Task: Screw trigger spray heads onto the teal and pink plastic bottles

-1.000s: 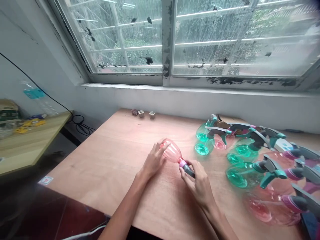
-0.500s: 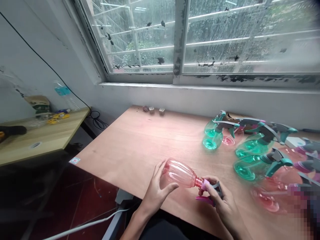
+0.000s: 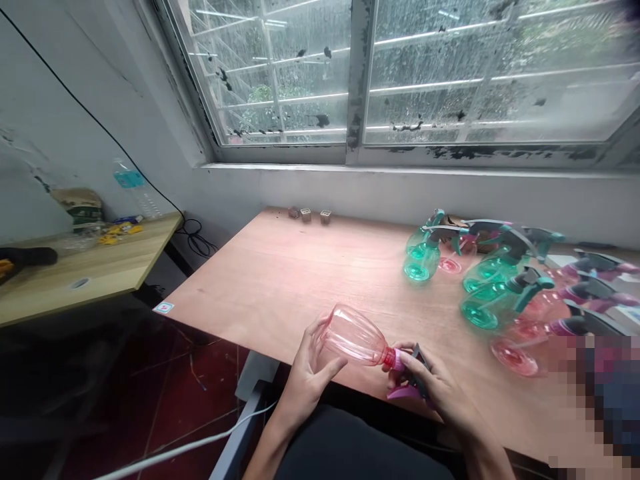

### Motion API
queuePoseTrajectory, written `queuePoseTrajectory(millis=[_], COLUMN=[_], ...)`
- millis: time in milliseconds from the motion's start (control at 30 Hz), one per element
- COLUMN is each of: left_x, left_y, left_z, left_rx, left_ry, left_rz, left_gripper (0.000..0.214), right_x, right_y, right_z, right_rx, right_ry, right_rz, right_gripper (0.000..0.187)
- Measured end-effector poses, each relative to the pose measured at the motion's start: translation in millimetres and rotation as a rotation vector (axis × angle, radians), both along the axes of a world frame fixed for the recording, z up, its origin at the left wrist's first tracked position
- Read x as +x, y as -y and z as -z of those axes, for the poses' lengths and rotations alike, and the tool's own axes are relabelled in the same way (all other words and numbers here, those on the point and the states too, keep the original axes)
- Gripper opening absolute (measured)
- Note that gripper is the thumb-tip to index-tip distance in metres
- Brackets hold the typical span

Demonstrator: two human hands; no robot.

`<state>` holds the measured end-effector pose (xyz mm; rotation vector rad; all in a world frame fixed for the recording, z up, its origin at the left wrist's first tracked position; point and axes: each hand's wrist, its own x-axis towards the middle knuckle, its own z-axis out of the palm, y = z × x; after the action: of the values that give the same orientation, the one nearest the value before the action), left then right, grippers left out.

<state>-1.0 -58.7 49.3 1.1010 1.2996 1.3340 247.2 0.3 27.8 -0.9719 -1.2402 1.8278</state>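
Note:
I hold a clear pink spray bottle (image 3: 356,340) on its side above the near edge of the wooden table (image 3: 280,280). My left hand (image 3: 310,370) wraps the bottle's base end with thumb and fingers curled round it. My right hand (image 3: 430,383) is closed round the grey and pink trigger head (image 3: 407,373) at the bottle's neck. The red threaded neck shows between body and head.
Several green and pink spray bottles (image 3: 480,293) lie in a pile at the table's right. Three small cubes (image 3: 307,215) sit at the far edge under the window. A second table (image 3: 75,273) with a water bottle stands at left. A white cable (image 3: 175,450) runs below.
The bottle has come from the middle of the table toward me to its near edge, both hands still on it. The view has swung left and back.

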Motion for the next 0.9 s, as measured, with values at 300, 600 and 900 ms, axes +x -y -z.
queuePoseTrajectory(millis=[300, 600, 900], left_x=[7, 2, -13], left_y=[5, 6, -16], left_z=[-7.1, -9.6, -6.3], left_rx=[-0.003, 0.081, 0.199], left_ry=[0.051, -0.008, 0.054], left_rz=[0.146, 0.145, 0.204], left_gripper=[0.076, 0.094, 0.108], right_x=[5, -5, -19], right_y=[39, 39, 23], right_z=[4.1, -16.4, -9.6], right_rx=[0.023, 0.266, 0.402], right_ry=[-0.105, -0.051, -0.085], right_rz=[0.236, 0.246, 0.284], right_gripper=[0.048, 0.049, 0.052])
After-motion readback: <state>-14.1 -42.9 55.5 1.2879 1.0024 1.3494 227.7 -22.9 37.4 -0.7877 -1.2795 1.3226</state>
